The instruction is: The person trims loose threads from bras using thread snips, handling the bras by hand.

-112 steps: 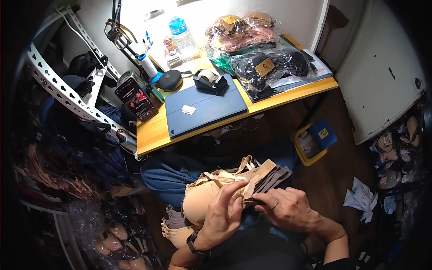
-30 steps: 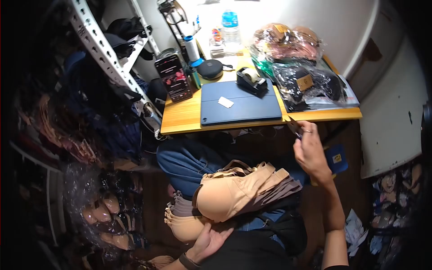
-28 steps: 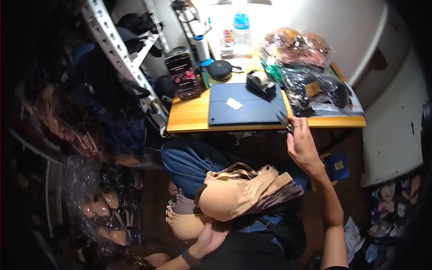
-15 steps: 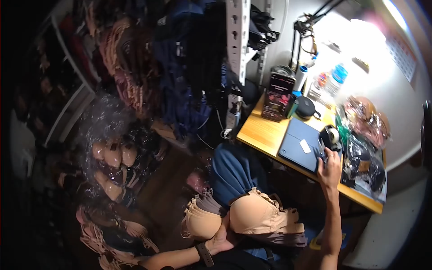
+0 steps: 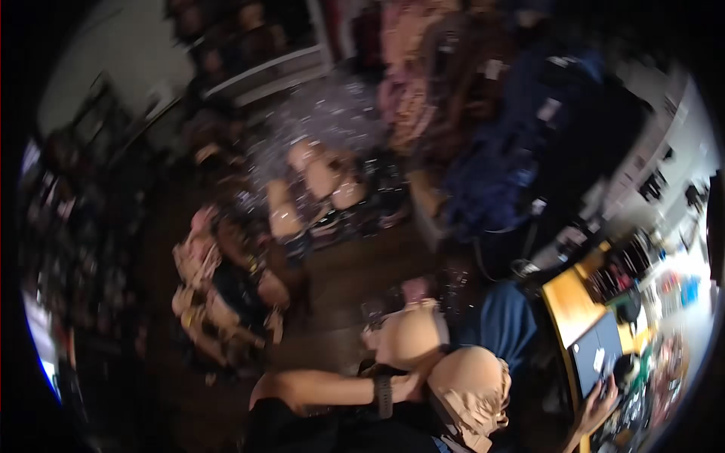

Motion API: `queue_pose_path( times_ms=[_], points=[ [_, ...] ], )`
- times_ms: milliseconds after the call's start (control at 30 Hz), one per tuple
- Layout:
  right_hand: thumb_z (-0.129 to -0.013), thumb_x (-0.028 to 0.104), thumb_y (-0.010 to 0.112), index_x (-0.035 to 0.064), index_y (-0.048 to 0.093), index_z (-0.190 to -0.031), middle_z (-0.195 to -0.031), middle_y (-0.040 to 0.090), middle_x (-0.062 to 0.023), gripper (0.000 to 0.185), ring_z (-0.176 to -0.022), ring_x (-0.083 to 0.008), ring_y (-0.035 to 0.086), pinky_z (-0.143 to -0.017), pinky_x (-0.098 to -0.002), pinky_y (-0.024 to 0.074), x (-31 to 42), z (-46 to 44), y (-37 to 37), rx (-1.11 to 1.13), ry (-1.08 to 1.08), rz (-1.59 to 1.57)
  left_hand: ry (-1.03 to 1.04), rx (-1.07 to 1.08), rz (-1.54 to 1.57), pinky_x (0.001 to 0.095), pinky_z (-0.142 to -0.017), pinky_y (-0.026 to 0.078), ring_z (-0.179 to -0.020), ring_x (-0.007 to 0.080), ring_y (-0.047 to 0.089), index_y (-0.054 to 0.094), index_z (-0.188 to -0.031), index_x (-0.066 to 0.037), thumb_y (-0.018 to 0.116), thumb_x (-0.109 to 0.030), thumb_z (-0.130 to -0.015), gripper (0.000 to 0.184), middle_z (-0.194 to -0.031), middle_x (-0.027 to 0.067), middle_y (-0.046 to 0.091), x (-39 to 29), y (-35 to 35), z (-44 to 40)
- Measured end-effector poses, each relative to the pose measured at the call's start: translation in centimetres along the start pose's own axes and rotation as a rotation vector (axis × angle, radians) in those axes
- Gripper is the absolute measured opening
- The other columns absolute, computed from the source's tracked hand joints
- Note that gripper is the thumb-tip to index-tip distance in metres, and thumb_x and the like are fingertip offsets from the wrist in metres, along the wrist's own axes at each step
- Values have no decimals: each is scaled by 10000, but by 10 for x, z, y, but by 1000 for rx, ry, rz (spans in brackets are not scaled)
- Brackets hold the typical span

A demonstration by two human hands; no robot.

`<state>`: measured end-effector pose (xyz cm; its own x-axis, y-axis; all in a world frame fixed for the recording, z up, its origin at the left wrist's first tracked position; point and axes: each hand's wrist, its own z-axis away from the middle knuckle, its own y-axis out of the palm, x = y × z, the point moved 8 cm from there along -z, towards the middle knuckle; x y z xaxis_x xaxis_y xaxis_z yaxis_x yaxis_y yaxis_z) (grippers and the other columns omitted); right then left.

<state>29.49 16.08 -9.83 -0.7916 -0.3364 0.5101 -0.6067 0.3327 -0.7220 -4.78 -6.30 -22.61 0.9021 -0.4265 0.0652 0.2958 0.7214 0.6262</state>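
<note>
A stack of beige bras (image 5: 408, 336) with moulded cups rests on my lap over blue jeans (image 5: 507, 313). My left hand (image 5: 410, 386), a dark watch on its wrist, grips the stack at the middle between the cups; most of its fingers are hidden underneath. At the lower right, my right hand (image 5: 596, 406) is at the near edge of a dark blue flat case (image 5: 589, 353) on the desk. Its fingers are smeared by motion, so what they hold, if anything, is unclear. A white label (image 5: 599, 359) lies on the case, with a tape roll (image 5: 627, 368) beside it.
The wooden desk (image 5: 563, 302) carries a phone (image 5: 630, 260) and plastic-wrapped goods (image 5: 668, 359). Loose bras (image 5: 226, 294) are heaped on the floor at left. Plastic-bagged bras (image 5: 325, 181) lie ahead, below hanging pink and navy garments (image 5: 491, 181).
The view has swung left, so the desk now sits at the far right. My left hand still grips the bras; my right hand stays by the case.
</note>
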Motion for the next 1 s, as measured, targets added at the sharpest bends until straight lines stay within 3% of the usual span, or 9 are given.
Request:
queue_pose_path(
  times_ms=[33, 100, 267, 367, 500, 600, 800, 867, 1000],
  points=[
    [-919, 126, 570, -56, 513, -1205, -1128, 540, -184, 344, -1055, -259, 531, -881, -355, 440, -16, -5, 2, -3, -14, 7, 41, -2, 59, 360, -1055, 339, -1177, 217, 495, 513, -1257, -90, 481, -401, -906, 470, -1291, 84, 527, 1, -1, -5],
    [-865, 152, 567, -45, 640, -1026, -857, 649, -205, 265, -733, -303, 618, -693, -393, 488, 87, -11, -20, -43, -301, 578, 116, 86, -2, 350, -1021, 373, -1164, 196, 496, 521, -1236, -85, 504, -357, -905, 428, -1265, 84, 538, -2, 0, -19],
    [-865, 96, 528, -42, 647, -991, -879, 647, -207, 222, -750, -325, 615, -698, -403, 484, 91, -15, -21, -68, -318, 348, 267, 189, -239, 325, -942, 435, -1076, 165, 541, 567, -1158, -81, 555, -288, -894, 336, -1156, 61, 592, -23, 2, -20],
    [-880, 128, 564, -46, 642, -1008, -917, 645, -218, 230, -803, -344, 616, -737, -389, 495, 93, -14, -25, -63, -372, 380, 161, 165, -40, 314, -805, 487, -926, 161, 601, 639, -992, -66, 605, -304, -832, 288, -1041, 39, 648, -35, 6, 20],
    [-881, 173, 613, -48, 631, -1047, -945, 646, -220, 277, -848, -347, 618, -778, -379, 501, 48, -11, -23, -270, -288, 85, 353, 238, -35, 302, -819, 489, -922, 152, 615, 639, -1013, -58, 585, -275, -847, 278, -1056, 39, 648, -74, -9, 76],
    [-863, 197, 654, -48, 615, -1083, -967, 648, -222, 332, -878, -347, 621, -803, -392, 503, 127, -15, -30, -238, -479, 196, 433, 254, 74, 300, -843, 515, -931, 155, 634, 591, -1075, 0, 575, -240, -865, 320, -1062, 100, 643, -103, -37, 132],
    [-841, 193, 691, -24, 600, -1090, -923, 643, -162, 342, -829, -271, 613, -738, -378, 502, 127, -22, -36, -234, -679, 190, 1137, -337, -63, 300, -836, 528, -962, 188, 641, 526, -1190, 4, 463, -323, -920, 429, -1079, 140, 635, -142, -130, 288],
    [-848, 184, 678, -27, 591, -1103, -947, 633, -164, 342, -850, -269, 606, -753, -374, 496, 118, -24, -35, -234, -640, 177, 1576, -514, -269, 284, -864, 506, -993, 173, 623, 529, -1208, -2, 449, -378, -928, 476, -1093, 118, 630, -150, -154, 356],
    [-863, 165, 651, -34, 573, -1129, -995, 614, -169, 341, -891, -263, 592, -784, -366, 484, 98, -27, -38, -243, -513, 128, 1690, -773, 39, 303, -918, 466, -1028, 184, 593, 511, -1259, -3, 565, -356, -881, 520, -1160, 105, 603, -182, -248, 446]
  ],
)
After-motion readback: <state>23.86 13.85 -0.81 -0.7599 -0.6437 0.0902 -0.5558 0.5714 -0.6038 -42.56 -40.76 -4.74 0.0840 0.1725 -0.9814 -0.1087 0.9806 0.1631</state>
